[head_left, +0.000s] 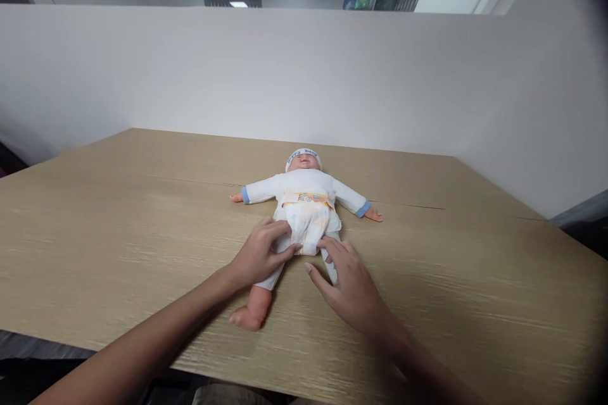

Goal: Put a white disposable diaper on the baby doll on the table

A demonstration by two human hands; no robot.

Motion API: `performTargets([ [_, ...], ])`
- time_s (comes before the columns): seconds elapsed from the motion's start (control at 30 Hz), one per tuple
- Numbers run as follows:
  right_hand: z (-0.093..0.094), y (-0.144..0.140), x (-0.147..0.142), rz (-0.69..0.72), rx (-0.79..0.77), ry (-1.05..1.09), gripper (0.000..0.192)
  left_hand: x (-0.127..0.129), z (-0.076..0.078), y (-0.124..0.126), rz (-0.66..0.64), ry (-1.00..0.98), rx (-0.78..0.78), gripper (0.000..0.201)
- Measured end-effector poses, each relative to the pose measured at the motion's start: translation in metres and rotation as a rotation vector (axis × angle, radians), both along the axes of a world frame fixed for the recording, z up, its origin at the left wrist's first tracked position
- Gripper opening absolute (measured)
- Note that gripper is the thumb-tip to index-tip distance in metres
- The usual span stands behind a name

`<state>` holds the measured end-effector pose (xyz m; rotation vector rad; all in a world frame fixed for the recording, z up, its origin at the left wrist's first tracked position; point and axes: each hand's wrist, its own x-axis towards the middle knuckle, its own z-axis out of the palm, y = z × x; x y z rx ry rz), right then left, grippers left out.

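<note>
Pale wood-grain tabletop (142,215) carries the baby doll (304,193), which lies on its back near the middle of it. I read the doll's long axis as running straight away from me: the head, in a white cap (303,155) with blue lettering, points toward the white partition wall (285,69) at the far edge, and the legs point back at me. Its arms stretch out sideways, across that axis, in white sleeves with blue cuffs.

A white diaper (306,221) with a yellow printed band wraps the doll's middle. My left hand (259,253) rests on the doll's hip at the diaper's lower left corner, fingers curled and pinching the edge there. My right hand (349,281) lies over the doll's other leg, fingers loosely spread and mostly flat, fingertips touching the diaper's bottom edge; I cannot tell whether it grips anything.

One bare foot (247,316) of the doll shows just below my left hand, pointing toward me.
</note>
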<state>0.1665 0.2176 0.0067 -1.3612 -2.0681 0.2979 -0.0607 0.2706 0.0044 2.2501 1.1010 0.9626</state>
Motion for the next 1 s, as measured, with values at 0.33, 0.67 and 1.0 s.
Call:
performTargets([
  [0.33, 0.001, 0.018, 0.008, -0.161, -0.219, 0.42, 0.035, 0.002, -0.021, 0.007, 0.062, -0.383, -0.213, 0.042],
  [0.67, 0.013, 0.013, 0.013, -0.195, -0.134, 0.236, 0.021, 0.001, -0.019, -0.002, 0.161, -0.395, -0.284, 0.037],
  [1.0, 0.005, 0.018, 0.01, -0.125, -0.136, 0.157, 0.03, -0.005, -0.004, 0.006, -0.034, -0.426, -0.578, 0.036],
])
